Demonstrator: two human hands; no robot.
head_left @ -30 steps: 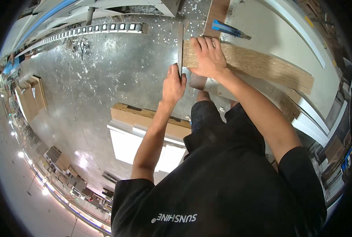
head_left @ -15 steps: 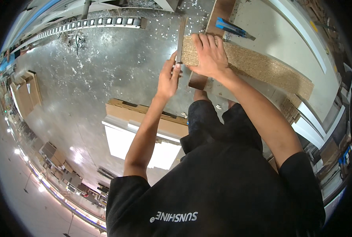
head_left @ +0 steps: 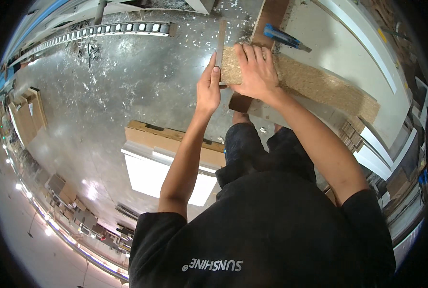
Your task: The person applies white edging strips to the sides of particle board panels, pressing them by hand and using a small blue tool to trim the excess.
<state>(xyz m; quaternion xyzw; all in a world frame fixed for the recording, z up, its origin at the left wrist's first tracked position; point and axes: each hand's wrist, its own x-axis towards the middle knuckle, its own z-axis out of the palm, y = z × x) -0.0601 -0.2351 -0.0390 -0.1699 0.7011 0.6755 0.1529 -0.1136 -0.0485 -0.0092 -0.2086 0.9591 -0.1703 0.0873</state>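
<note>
A long strip of particleboard point(head_left: 324, 82) lies across the bench, its left end jutting past the bench edge. My right hand point(head_left: 258, 72) is spread over that end, fingers reaching over the far edge and thumb along the near edge, gripping it. My left hand point(head_left: 209, 89) is closed round a flat metal file point(head_left: 221, 41). The file stands lengthwise against the board's cut left end, pointing away from me. My left thumb rests on its near part, and the other fingers are partly hidden. A blue utility knife point(head_left: 283, 36) lies beyond my right hand.
The pale bench top point(head_left: 348, 53) has a brown board point(head_left: 267, 26) along its left edge. White strips point(head_left: 374, 156) are stacked at the right. A white panel with a cardboard box point(head_left: 168, 168) stands left of my legs. White chips litter the concrete floor point(head_left: 142, 81); a roller track point(head_left: 113, 30) runs far left.
My left hand has moved slightly away from me along the board's end, with the file still in it. My right hand keeps its place on the particleboard.
</note>
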